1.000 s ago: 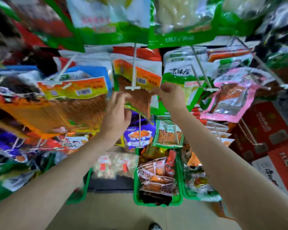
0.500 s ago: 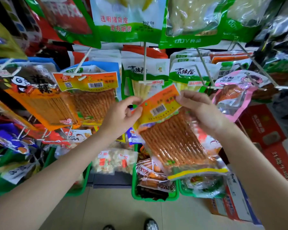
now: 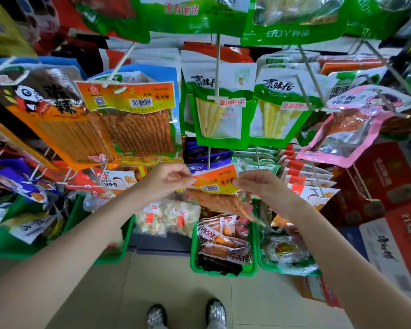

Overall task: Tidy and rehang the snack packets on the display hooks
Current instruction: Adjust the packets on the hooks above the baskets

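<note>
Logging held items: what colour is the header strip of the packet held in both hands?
Orange with a yellow lower edge, header strip, head view.

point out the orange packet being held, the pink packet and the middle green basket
orange packet (image 3: 215,180), head view, on its orange header card
pink packet (image 3: 347,134), head view, on its clear window
middle green basket (image 3: 193,248), head view, on its left wall

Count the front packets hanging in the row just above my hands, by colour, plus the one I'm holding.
Orange-topped spicy-strip packets hanging: 2
Green bamboo-shoot packets hanging: 2
Pink packet hanging: 1
Orange packet held by left hand and right hand: 1
Total: 6
</note>
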{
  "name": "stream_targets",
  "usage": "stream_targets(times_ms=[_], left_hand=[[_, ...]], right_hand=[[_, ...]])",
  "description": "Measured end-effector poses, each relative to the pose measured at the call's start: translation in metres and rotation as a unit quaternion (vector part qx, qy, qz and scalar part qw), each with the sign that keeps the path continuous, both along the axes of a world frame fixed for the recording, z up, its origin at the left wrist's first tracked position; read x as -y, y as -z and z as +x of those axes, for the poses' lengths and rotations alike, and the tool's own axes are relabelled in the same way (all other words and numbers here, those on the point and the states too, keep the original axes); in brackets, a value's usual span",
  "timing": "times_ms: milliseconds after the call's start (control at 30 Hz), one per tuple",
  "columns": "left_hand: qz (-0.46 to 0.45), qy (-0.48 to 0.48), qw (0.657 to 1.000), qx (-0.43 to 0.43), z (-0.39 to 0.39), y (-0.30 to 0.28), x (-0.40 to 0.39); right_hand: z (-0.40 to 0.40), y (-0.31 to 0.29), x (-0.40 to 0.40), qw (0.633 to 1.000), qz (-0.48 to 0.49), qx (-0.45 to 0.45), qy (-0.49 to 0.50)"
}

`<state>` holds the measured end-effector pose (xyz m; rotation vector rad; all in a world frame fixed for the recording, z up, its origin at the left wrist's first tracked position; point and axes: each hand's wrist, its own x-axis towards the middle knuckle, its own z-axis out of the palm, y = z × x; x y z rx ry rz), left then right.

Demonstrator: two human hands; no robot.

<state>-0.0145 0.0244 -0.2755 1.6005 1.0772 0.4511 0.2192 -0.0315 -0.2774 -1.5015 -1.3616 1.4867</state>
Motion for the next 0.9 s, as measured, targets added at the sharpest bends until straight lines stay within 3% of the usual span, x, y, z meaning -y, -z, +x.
stream_targets(times_ms=[200, 367, 533, 700, 900], left_hand=[[0.049, -0.009, 0.997, -0.061, -0.008, 0.008, 0.005], [0.150, -0.043, 0.985, -0.078, -0.028, -0.019, 0.001], [0.263, -0.165, 0.951, -0.015, -0.064, -0.063, -0.007], [0.314, -0.248, 0.916, 0.034, -0.084, -0.089, -0.036], [0.289, -0.277, 0.916, 0.011, -0.071, -0.090, -0.065]], right_hand=[[-0.016, 0.005, -0.007, 0.983, 0.003, 0.172, -0.068], [-0.047, -0.010, -0.022, 0.988, 0.072, 0.123, -0.056], [-0.104, -0.049, -0.051, 0.988, 0.147, -0.024, 0.051], [-0.145, -0.078, -0.088, 0.950, 0.285, 0.062, 0.115], [-0.147, -0.081, -0.105, 0.941, 0.281, 0.085, 0.168]])
